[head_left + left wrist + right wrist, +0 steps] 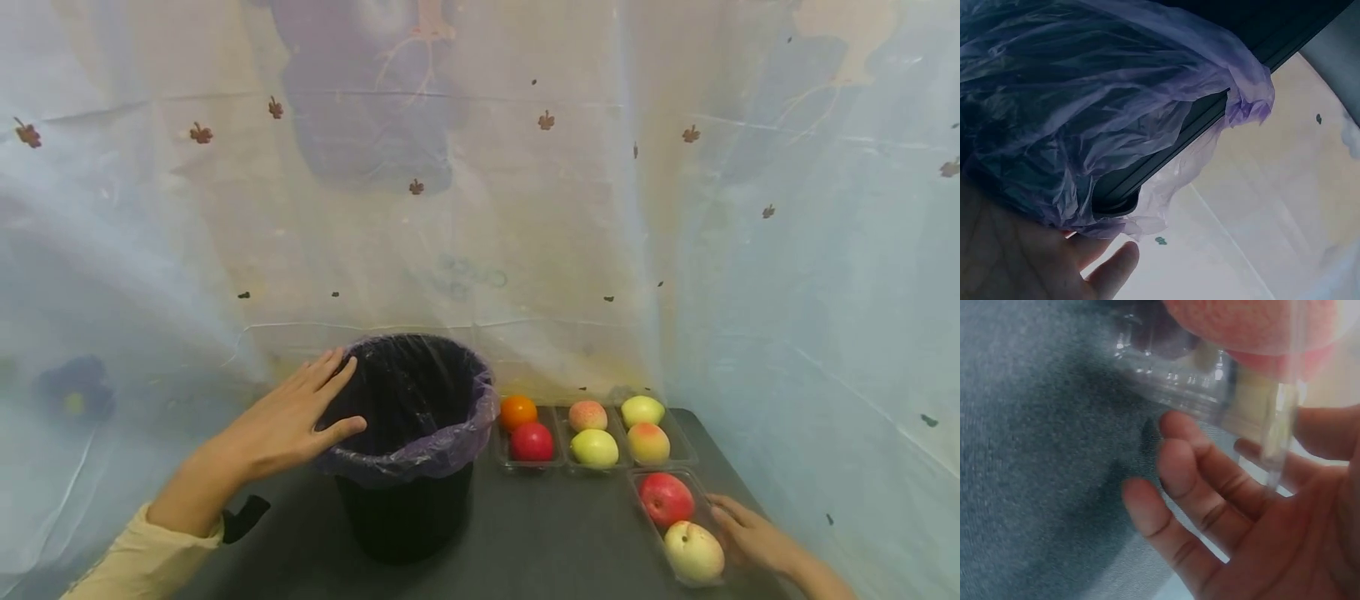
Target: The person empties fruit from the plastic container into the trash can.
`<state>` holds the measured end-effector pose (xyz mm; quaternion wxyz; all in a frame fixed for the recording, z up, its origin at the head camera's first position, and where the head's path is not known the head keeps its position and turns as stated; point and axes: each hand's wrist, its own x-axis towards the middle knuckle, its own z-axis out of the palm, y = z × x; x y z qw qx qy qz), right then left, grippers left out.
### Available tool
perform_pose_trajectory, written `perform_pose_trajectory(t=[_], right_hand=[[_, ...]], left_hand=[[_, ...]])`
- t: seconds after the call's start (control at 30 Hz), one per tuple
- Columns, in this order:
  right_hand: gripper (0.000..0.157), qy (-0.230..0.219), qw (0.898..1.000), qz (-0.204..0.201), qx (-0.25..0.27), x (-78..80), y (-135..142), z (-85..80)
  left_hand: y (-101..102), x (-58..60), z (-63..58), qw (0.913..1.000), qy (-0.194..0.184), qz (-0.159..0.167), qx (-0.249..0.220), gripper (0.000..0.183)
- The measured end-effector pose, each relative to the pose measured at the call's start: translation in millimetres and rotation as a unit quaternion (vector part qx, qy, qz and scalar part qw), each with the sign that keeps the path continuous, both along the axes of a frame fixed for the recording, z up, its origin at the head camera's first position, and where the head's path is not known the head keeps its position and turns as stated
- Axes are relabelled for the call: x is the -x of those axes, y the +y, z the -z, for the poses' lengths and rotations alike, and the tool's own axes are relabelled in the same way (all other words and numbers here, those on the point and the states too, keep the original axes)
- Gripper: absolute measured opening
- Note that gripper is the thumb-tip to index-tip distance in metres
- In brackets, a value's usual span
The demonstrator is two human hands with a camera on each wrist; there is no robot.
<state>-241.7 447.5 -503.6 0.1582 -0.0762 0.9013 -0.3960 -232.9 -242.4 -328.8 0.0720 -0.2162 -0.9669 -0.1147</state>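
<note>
My left hand [281, 425], fingers straight and spread, rests at the left rim of a black trash bin [405, 517] lined with a purple plastic bag [450, 450]. In the left wrist view, the bag [1129, 81] folds over the bin's edge beside my palm [1016, 256]. At the front right, my right hand [757, 542] holds the right edge of a clear plastic tray [693, 487] between thumb and fingers. That tray carries a red apple [667, 499] and a pale peach [694, 552]. The right wrist view shows the tray wall [1279, 434] between my thumb and fingers [1179, 465].
Three more clear trays stand along the back right: one has an orange [518, 412] and a red fruit [532, 443], the others peaches [588, 416] and yellow-green fruits [595, 449]. A patterned plastic curtain [480, 250] surrounds the dark table [540, 533].
</note>
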Motion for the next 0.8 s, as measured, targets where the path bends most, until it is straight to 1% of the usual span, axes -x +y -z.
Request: perform_pose_trajectory(t=[0.13, 0.17, 0.23, 0.3, 0.4, 0.47, 0.53, 0.6, 0.8], right_hand=[[0.058, 0.036, 0.998, 0.021, -0.056, 0.7, 0.0, 2.1], [0.057, 0.044, 0.997, 0.022, -0.062, 1.2, 0.3, 3.0], [0.059, 0.04, 0.997, 0.026, -0.059, 2.5, 1.8, 6.3], [0.061, 0.035, 0.998, 0.022, -0.039, 3.4, 4.2, 9.7], [0.062, 0.02, 1.0, -0.002, 0.016, 4.6, 8.8, 14.2], [0.057, 0.003, 0.998, -0.026, 0.065, 5.5, 12.2, 15.9], [0.051, -0.013, 0.994, -0.039, 0.098, 6.3, 15.3, 16.4], [0.05, -0.025, 0.992, -0.045, 0.118, 6.8, 18.0, 16.0], [0.055, -0.043, 0.984, -0.061, 0.159, 3.2, 20.9, 14.9]], left_hand=[[0.7, 0.1, 0.0, 1.0, -0.001, -0.002, -0.001, 0.091], [0.8, -0.2, -0.2, 1.0, -0.002, -0.002, -0.001, 0.091], [1.1, -0.6, -0.5, 1.0, -0.003, -0.003, -0.001, 0.091], [1.4, -1.2, -0.7, 1.0, -0.004, -0.004, -0.002, 0.091], [1.6, -1.9, -1.0, 1.0, -0.003, -0.004, -0.003, 0.09], [1.9, -2.4, -1.4, 1.0, -0.003, -0.005, -0.004, 0.09], [2.0, -2.7, -1.6, 1.0, -0.002, -0.006, -0.004, 0.09], [2.2, -2.9, -1.8, 1.0, -0.001, -0.008, -0.004, 0.09], [2.5, -3.1, -1.6, 0.9999, 0.0, -0.011, 0.001, 0.09]])
